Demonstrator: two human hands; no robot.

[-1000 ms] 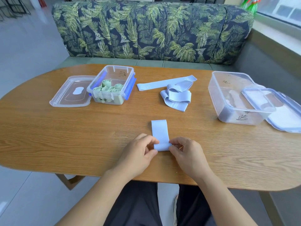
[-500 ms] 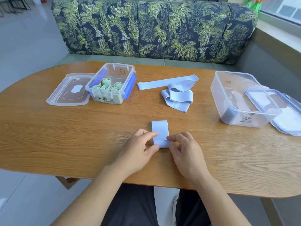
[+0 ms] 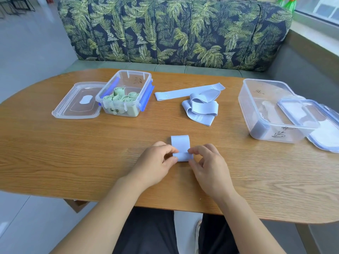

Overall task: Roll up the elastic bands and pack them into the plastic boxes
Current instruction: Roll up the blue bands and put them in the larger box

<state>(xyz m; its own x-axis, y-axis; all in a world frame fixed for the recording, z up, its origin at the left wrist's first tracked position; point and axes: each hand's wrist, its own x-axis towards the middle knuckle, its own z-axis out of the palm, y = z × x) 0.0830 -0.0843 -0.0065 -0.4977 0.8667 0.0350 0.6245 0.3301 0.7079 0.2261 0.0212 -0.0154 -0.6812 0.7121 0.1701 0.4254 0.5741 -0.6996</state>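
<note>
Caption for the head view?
Left hand and right hand pinch a part-rolled pale blue elastic band on a wooden table; green rolls in clear plastic box.

Oval wooden table; palm-print sofa behind; pale tiled floor; window right

Both forearms bare, entering from bottom of view, angled inward toward each other. Left hand palm down, knuckles up, fingers curled; thumb and forefinger pinch left end of rolled part of blue band. Right hand mirrors it: palm down, fingers curled, thumb and forefinger pinch right end of roll. Fingertips of two hands near each other, apart. Wrists roughly in line with forearms.
</note>
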